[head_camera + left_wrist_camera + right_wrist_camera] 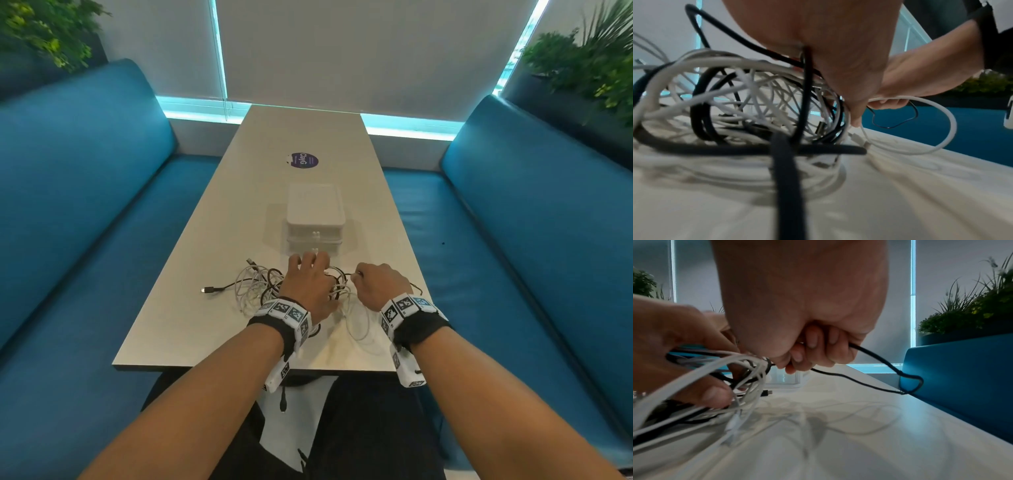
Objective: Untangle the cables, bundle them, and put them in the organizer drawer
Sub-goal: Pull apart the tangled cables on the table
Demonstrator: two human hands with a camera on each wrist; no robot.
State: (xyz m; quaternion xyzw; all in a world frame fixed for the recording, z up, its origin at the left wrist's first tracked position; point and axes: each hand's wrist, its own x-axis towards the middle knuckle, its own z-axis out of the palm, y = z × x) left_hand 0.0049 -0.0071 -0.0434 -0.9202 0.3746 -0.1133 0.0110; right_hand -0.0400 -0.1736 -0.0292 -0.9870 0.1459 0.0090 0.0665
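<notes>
A tangle of white and black cables (257, 287) lies on the white table (212, 329) in front of the white two-drawer organizer (315, 219), whose drawers are pushed in. My left hand (310, 274) sits on the right side of the tangle (740, 100). In the right wrist view, cables pass between its thumb (715, 395) and its fingers. My right hand (376, 284) is curled beside it and grips a thin black cable (869, 353). That cable loops off toward the table's right edge. A white cable loop (945, 126) also runs from the right hand's fingers (888, 102).
A round purple sticker (304, 160) is on the table beyond the organizer. Blue benches (78, 222) flank the table on both sides, with plants (589, 68) behind them. A black plug end (207, 290) sticks out left of the tangle. My wrist camera's black cord (785, 178) crosses the foreground.
</notes>
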